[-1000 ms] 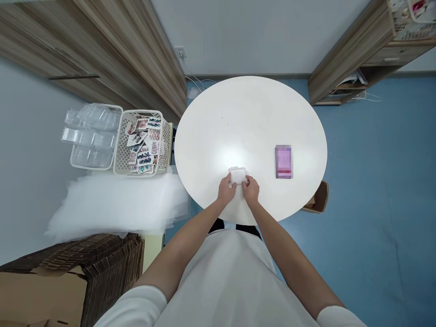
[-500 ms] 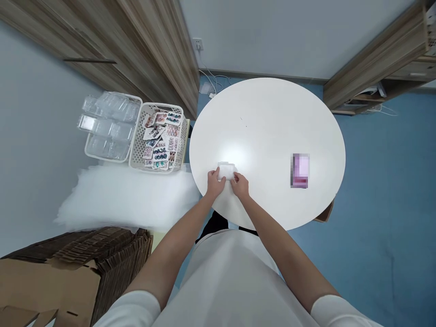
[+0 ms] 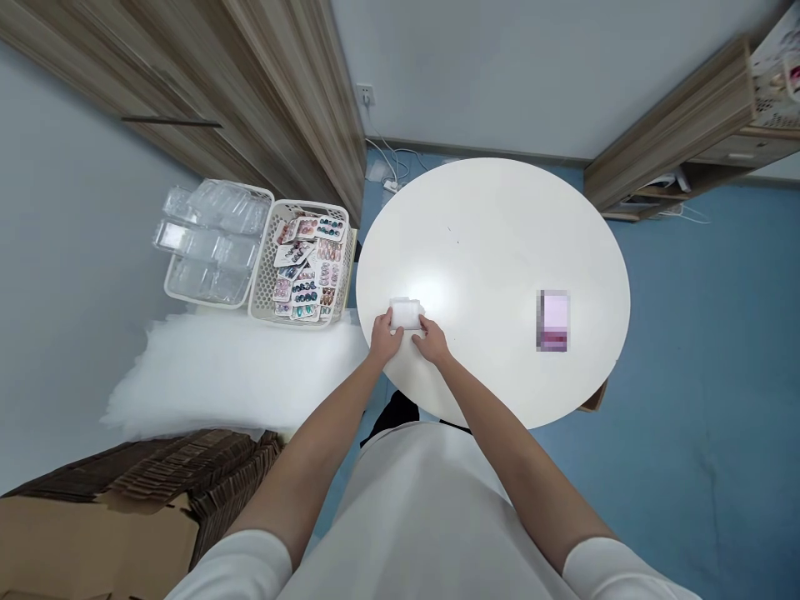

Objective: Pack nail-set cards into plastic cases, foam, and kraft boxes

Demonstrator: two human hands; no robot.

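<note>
A small white packet (image 3: pixel 406 314), apparently wrapped in thin foam sheet, lies near the left front edge of the white oval table (image 3: pixel 500 250). My left hand (image 3: pixel 386 338) grips its left end, with the thumb at the near edge and a finger along the side. On the opposite end, my right hand (image 3: pixel 432 341) holds the right corner between thumb and fingers. What the wrapping contains is hidden.
A pink, pixelated item (image 3: pixel 554 321) lies on the table's right. To the left stand a white basket (image 3: pixel 266 296) of press-on nail cards and another basket (image 3: pixel 209 300) of clear plastic boxes. Nearby are stacked white foam sheets (image 3: pixel 243 367) and flattened cardboard boxes (image 3: pixel 93 533).
Both hands and the packet have shifted slightly left on the table. My right thumb has moved off the packet's front corner a little. The camera view has tilted slightly.
</note>
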